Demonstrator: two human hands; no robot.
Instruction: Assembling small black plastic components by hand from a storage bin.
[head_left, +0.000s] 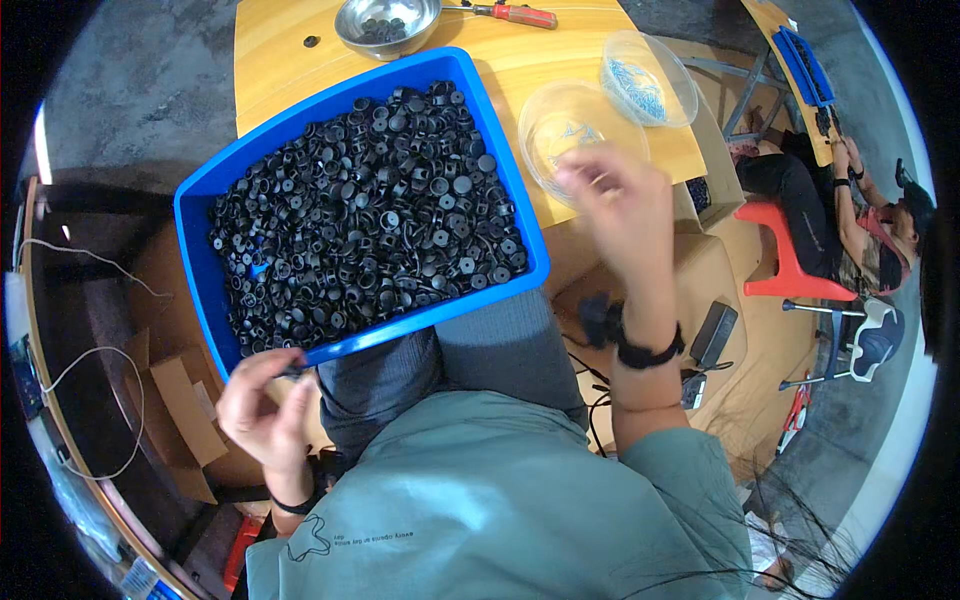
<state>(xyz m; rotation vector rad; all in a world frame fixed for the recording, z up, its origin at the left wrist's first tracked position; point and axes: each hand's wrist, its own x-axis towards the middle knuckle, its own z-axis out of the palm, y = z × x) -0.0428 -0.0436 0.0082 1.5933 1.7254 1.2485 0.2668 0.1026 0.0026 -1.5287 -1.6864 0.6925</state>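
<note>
A blue plastic bin (365,335) full of small round black plastic parts (350,210) rests partly on the table and over my lap. At its near left corner, my left hand (262,405) is closed in a pinch on a small black plastic part (292,372). My right hand (615,200) hovers over the near edge of a clear round bowl (540,115) holding a few small pieces. Its fingers are drawn together and slightly blurred; what they hold cannot be made out. Beside that bowl, another clear bowl (675,75) contains many small bluish pieces.
Behind the bin stand a metal bowl (420,40) with some black parts and a red-handled tool (525,16) on the wooden table (285,75). One loose black part (311,42) lies there. Cardboard boxes (180,410) flank me. Another person (860,220) works at the right, near a red stool (780,255).
</note>
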